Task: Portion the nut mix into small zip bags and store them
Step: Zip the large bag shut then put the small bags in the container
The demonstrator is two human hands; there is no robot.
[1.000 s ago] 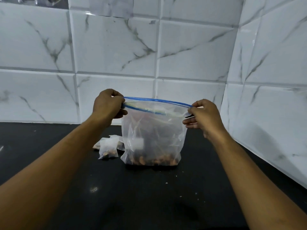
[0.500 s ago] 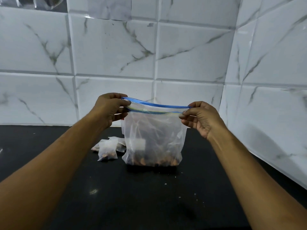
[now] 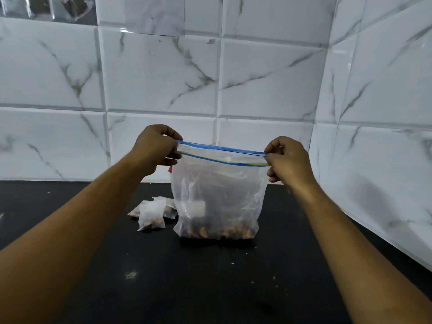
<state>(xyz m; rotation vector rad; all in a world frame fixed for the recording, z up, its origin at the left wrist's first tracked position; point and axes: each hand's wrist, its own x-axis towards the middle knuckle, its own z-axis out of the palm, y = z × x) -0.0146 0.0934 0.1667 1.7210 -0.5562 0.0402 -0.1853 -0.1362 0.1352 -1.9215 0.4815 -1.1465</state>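
A black tabletop (image 3: 210, 288) carries a large clear zip bag (image 3: 219, 195), upright and crumpled, with two blue zip lines (image 3: 222, 149) along its mouth and a thin layer of brown nuts (image 3: 222, 232) at its bottom. Beside it, below the left fingers, lie a few small filled bags (image 3: 150, 215). Compared with a second ago the bag stands in the same spot, its mouth has narrowed to a slim gap, and the right hand (image 3: 287, 160) has curled tighter. The bag hangs between the two hands: the left hand (image 3: 154, 148) pinches the left end of the zip, the right fingers (image 3: 272, 157) pinch the right end, and the body drops below them to the tabletop.
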